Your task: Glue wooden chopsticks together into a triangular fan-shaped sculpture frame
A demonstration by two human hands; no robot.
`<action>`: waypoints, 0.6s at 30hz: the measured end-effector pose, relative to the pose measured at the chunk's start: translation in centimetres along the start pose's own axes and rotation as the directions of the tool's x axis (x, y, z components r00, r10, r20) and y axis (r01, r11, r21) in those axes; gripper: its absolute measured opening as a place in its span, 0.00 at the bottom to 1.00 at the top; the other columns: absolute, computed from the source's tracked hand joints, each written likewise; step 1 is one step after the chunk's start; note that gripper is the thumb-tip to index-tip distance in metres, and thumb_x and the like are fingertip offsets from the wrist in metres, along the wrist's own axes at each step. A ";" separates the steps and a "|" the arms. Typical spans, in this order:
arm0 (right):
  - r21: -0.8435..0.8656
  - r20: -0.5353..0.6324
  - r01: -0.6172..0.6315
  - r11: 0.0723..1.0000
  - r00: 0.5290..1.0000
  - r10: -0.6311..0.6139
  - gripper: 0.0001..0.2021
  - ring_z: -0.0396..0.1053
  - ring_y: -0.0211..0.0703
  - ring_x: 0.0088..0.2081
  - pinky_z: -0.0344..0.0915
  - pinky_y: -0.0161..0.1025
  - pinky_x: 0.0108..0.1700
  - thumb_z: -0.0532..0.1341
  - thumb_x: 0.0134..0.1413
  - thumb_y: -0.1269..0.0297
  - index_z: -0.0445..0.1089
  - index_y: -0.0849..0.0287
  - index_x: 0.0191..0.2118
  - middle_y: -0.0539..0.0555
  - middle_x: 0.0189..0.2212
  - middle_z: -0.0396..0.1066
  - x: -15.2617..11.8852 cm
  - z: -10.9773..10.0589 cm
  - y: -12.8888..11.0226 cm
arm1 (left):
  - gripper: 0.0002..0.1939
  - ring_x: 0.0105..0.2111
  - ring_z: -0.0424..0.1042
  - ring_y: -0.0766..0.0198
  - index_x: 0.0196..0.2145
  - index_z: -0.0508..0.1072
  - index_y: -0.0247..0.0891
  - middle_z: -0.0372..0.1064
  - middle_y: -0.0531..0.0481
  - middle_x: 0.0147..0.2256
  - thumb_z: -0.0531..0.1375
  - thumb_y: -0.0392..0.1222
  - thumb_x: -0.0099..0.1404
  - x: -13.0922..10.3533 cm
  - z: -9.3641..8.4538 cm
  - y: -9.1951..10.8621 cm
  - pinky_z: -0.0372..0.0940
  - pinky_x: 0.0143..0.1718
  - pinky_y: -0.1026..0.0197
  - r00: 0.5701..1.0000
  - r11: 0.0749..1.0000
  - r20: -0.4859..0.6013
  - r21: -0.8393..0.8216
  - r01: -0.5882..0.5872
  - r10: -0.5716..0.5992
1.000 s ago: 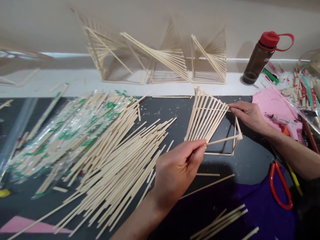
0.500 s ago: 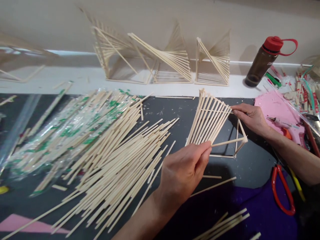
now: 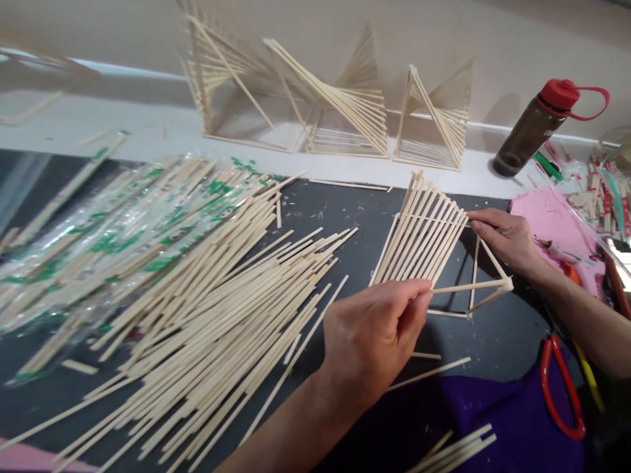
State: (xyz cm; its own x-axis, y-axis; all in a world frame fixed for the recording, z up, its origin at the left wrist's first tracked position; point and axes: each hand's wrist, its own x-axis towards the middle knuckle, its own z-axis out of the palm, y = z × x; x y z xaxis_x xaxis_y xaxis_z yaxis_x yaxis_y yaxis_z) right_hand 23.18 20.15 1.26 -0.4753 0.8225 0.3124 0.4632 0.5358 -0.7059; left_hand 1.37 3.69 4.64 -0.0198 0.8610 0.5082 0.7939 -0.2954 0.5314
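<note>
A frame of thin wooden sticks (image 3: 419, 243) stands on the dark table, one side filled with several slanted sticks laid like a fan. My left hand (image 3: 377, 328) pinches the near end of this slanted row, where a stick runs on to the right corner joint. At the upper right of the row, my right hand (image 3: 507, 238) closes its thumb and fingers on the far end of a stick. Both hands touch the stick frame; the exact fingertip contact of the left hand is hidden behind its knuckles.
Loose wooden sticks (image 3: 236, 335) spread across the left, beside plastic-wrapped chopsticks (image 3: 128, 223). Finished twisted stick frames (image 3: 340, 108) line the white ledge. At right are a dark bottle (image 3: 530, 135), a pink glue gun (image 3: 574, 256) and red-handled pliers (image 3: 559, 394). Purple cloth (image 3: 513, 420) lies in front.
The camera view has shifted and tilted slightly, so the frame and hands appear a little further right. Both hands keep their grip on the stick frame.
</note>
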 end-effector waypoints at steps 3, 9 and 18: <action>0.002 0.001 0.010 1.000 1.000 -0.010 0.12 0.77 0.44 0.42 0.73 0.44 0.47 0.60 0.61 0.63 0.79 0.50 0.45 0.51 0.41 0.81 0.0 0.0 0.0 | 0.06 0.25 0.78 0.68 0.37 0.77 0.42 0.82 0.55 0.32 0.59 0.39 0.70 0.1 0.2 0.0 0.72 0.29 0.68 0.999 0.999 -0.026 -0.022 -0.030 0.029; -0.013 0.004 0.007 1.000 1.000 -0.007 0.12 0.77 0.43 0.42 0.73 0.45 0.47 0.59 0.61 0.63 0.80 0.50 0.46 0.51 0.41 0.81 0.0 0.0 0.1 | 0.05 0.27 0.79 0.68 0.38 0.77 0.41 0.82 0.54 0.32 0.60 0.36 0.68 0.1 0.1 0.0 0.72 0.31 0.68 0.997 0.997 -0.026 -0.048 -0.068 0.067; -0.003 0.010 0.021 1.000 1.000 -0.021 0.13 0.77 0.42 0.43 0.73 0.44 0.47 0.60 0.61 0.65 0.80 0.51 0.47 0.52 0.42 0.81 -0.1 0.0 0.3 | 0.05 0.20 0.75 0.70 0.38 0.76 0.42 0.81 0.55 0.30 0.60 0.38 0.68 0.1 0.2 -0.1 0.68 0.24 0.68 0.998 0.998 -0.024 -0.025 -0.063 0.063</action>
State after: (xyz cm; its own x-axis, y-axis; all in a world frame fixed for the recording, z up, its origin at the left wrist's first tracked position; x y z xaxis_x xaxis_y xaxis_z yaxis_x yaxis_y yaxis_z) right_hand 23.39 20.24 1.02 -0.4926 0.8089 0.3210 0.4551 0.5539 -0.6972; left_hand 1.47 3.87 4.48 0.0154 0.8307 0.5565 0.7783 -0.3594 0.5149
